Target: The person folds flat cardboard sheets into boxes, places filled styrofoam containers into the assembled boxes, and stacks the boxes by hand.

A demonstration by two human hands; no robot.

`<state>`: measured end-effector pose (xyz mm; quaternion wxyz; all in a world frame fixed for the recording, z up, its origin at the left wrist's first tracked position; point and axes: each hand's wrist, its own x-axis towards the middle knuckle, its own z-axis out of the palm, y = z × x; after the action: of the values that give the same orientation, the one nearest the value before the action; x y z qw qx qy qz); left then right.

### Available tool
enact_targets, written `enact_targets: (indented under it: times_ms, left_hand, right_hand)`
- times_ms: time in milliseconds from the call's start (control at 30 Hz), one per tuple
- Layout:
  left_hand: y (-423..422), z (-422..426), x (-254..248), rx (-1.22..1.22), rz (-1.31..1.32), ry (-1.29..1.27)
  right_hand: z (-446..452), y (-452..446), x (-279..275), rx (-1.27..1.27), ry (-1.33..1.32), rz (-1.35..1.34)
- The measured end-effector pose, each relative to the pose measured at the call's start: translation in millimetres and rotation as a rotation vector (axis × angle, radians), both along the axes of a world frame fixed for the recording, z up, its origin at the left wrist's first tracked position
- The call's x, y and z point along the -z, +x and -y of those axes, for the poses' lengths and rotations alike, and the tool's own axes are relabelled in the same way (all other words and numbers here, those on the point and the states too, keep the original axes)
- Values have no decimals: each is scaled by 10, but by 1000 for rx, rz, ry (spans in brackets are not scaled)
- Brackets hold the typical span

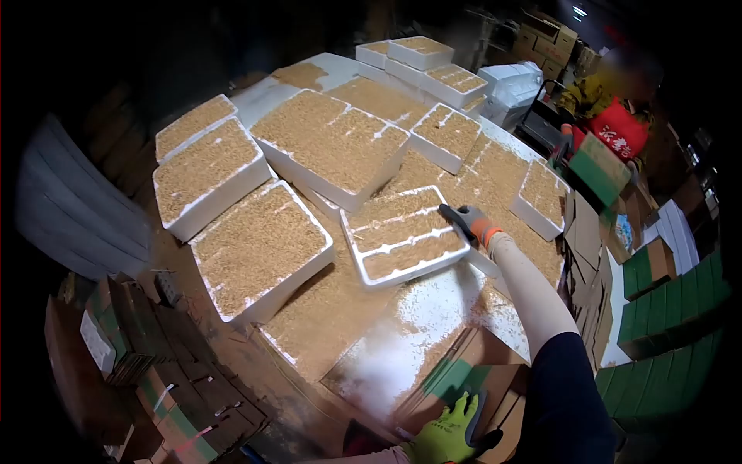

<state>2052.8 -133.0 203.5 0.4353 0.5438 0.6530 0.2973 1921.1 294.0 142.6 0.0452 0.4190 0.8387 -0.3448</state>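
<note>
My right hand [469,225], in a grey glove with an orange cuff, is closed on the right rim of a white foam box [413,272]. The box has several sections filled with brown granular material. Near the bottom of the view my left hand [448,435], in a yellow-green glove, lies with its fingers apart against a brown and green cardboard box [495,383]. A patch of white surface [421,321] with scattered grains shows between the two hands.
Filled white foam boxes stand left [259,251], behind [332,147] and right [541,199]. Folded cardboard [587,255] lines the table's right edge. Green cartons [672,309] are stacked at right, flattened cartons [185,379] at lower left. Another person [614,100] is at the upper right.
</note>
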Motion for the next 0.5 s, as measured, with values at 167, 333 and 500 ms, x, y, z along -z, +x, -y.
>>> enact_targets:
  times_ms: [167, 333, 500]
  left_hand:
    - [13, 15, 184, -86, -95, 249]
    - [-102, -116, -258, 25, 86, 115]
    - [7, -108, -174, -128, -128, 366]
  right_hand:
    - [482, 340, 409, -16, -395, -445]
    - [961, 941, -348, 281, -561, -733]
    - [1683, 2405, -1701, 501, -707, -919]
